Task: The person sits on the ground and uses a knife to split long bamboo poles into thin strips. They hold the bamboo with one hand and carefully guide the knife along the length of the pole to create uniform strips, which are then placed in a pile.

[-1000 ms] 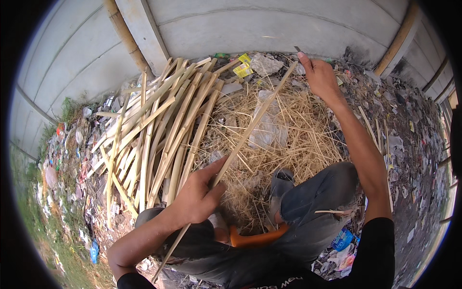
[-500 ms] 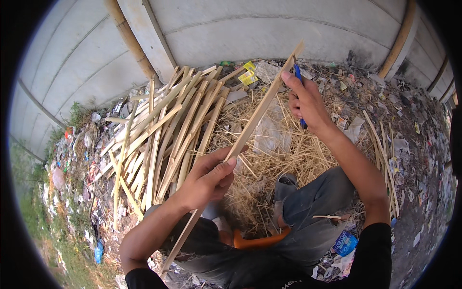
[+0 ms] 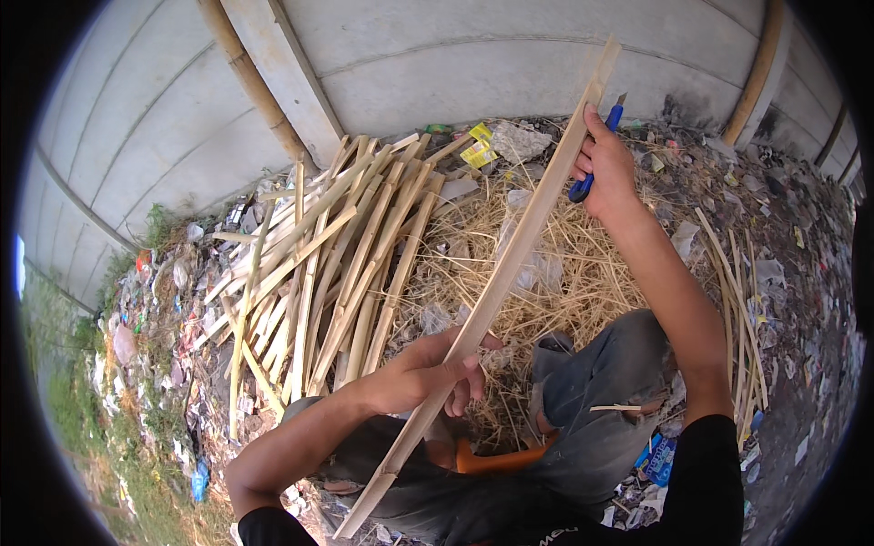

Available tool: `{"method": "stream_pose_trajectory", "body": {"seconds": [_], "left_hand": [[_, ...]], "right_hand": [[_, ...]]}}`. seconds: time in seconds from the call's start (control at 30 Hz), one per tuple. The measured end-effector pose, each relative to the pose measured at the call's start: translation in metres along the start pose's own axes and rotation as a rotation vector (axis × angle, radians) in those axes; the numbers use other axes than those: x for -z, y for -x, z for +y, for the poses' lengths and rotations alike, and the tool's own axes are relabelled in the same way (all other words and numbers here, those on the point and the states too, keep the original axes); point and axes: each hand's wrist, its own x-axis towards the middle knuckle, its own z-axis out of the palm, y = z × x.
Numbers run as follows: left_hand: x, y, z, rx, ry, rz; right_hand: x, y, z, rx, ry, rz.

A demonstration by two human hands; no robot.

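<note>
One long, pale split strip (image 3: 519, 246) held slantwise, axis diagonal: top end away and right, toward the grey wall (image 3: 501, 77); lower end back left, over the lap (image 3: 546, 496). Left hand (image 3: 423, 373) on its lower half, thumb laid over, fingers loosely round. Right hand (image 3: 607, 173) high up, thumb against the strip, clasping a blue utility knife (image 3: 615, 116), blade upward; how firmly it pinches the strip, I can't tell. White lettering, cut off, on the black shirt (image 3: 701, 473); printing on a blue packet (image 3: 661, 460) by the right thigh and a yellow packet (image 3: 478, 153) near the wall. Strip crosses in front of dry shavings (image 3: 592, 282) and clear plastic (image 3: 542, 273). Left: heap of similar strips (image 3: 357, 282). Right: several thin lengths (image 3: 742, 309). Orange object (image 3: 496, 462) between the legs.
</note>
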Motion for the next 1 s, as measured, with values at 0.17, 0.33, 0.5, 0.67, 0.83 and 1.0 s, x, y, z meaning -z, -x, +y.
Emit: {"method": "stream_pose_trajectory", "body": {"seconds": [0.17, 0.33, 0.5, 0.67, 0.83, 1.0], "left_hand": [[0.001, 0.013, -0.011, 0.006, -0.014, -0.024], [-0.001, 0.012, -0.006, -0.03, -0.027, 0.066], [-0.003, -0.003, -0.006, -0.115, -0.112, 0.261], [-0.009, -0.015, -0.007, -0.17, -0.22, 0.366], [-0.023, -0.006, -0.012, -0.13, -0.121, 0.249], [-0.02, 0.003, -0.02, -0.19, -0.254, 0.271]], "right_hand": [[0.047, -0.021, -0.024, 0.044, 0.033, 0.08], [0.032, 0.015, -0.018, -0.099, 0.321, -0.185], [-0.018, 0.075, 0.021, -0.143, 0.642, -0.496], [-0.032, 0.081, 0.038, -0.258, 0.487, -0.502], [-0.021, 0.039, 0.026, -0.145, 0.286, -0.253], [0.0, 0.025, 0.003, -0.02, 0.358, -0.164]]}}
